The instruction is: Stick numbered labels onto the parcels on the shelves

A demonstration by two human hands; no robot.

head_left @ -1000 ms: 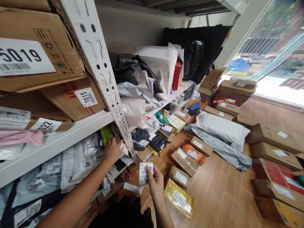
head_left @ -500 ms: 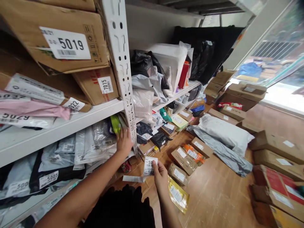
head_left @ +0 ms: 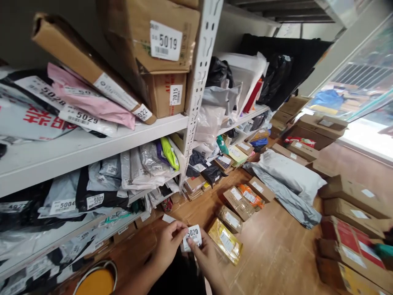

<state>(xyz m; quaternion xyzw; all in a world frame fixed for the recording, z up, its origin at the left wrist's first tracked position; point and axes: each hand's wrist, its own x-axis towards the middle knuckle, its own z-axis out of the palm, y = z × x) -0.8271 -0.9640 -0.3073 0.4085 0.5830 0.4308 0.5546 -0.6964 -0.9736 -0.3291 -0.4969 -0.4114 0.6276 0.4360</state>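
Low in front of me, a white label sheet [head_left: 193, 234] printed 5020 with a barcode is held between both hands. My left hand [head_left: 172, 237] pinches its left edge, fingers closed. My right hand [head_left: 205, 253] grips the lower right part, thumb on the printed face. A pale strip of backing paper [head_left: 168, 218] trails from behind my left hand. Just right of my hands a yellow plastic-wrapped parcel [head_left: 225, 241] lies on the floor, with a small carton [head_left: 229, 219] beyond it.
To the left, a white metal shelf [head_left: 92, 152] holds labelled bags and cartons; its perforated upright [head_left: 198, 86] stands ahead. A bright green bag [head_left: 170, 153] lies at the lower shelf's end. Cartons [head_left: 353, 221] and a large white sack [head_left: 290, 174] cover floor at right. A yellow-topped bucket [head_left: 96, 280] stands lower left.
My left hand has left the green bag on the shelf and come down to the label sheet. My right hand still holds the sheet, now lower. The view has shifted left.
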